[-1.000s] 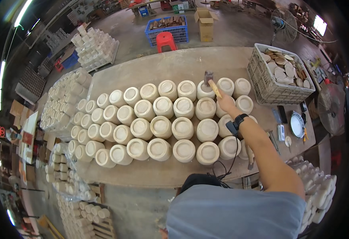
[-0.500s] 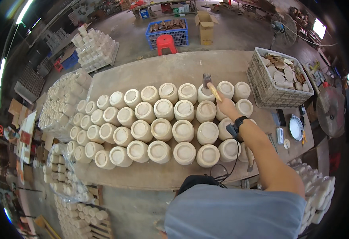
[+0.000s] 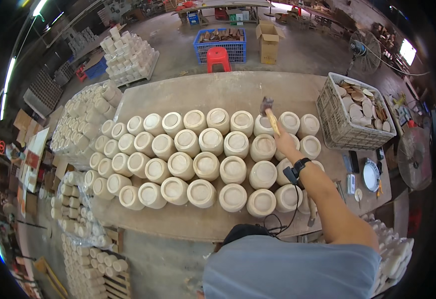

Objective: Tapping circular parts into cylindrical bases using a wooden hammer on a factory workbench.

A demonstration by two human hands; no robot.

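My right hand (image 3: 286,143) is closed round the wooden handle of a hammer (image 3: 272,120). The dark hammer head is over a pale round wooden pot (image 3: 263,127) in the far row; whether it touches the pot I cannot tell. Rows of similar barrel-shaped pots, with round discs set in their tops, stand on the table (image 3: 193,85). A black band (image 3: 300,163) with a small box and cable is on my right wrist. My left hand does not show.
A grey crate (image 3: 347,134) of round wooden discs stands at the table's right end. Near it lie a white dish (image 3: 371,174) and small tools. A second hammer (image 3: 312,212) lies at the near edge. Wrapped stacks of pots (image 3: 78,124) stand to the left.
The whole view has shifted slightly, with the table lower in the picture. My right hand still grips the hammer over the same far-row pot; its head appears slightly turned.
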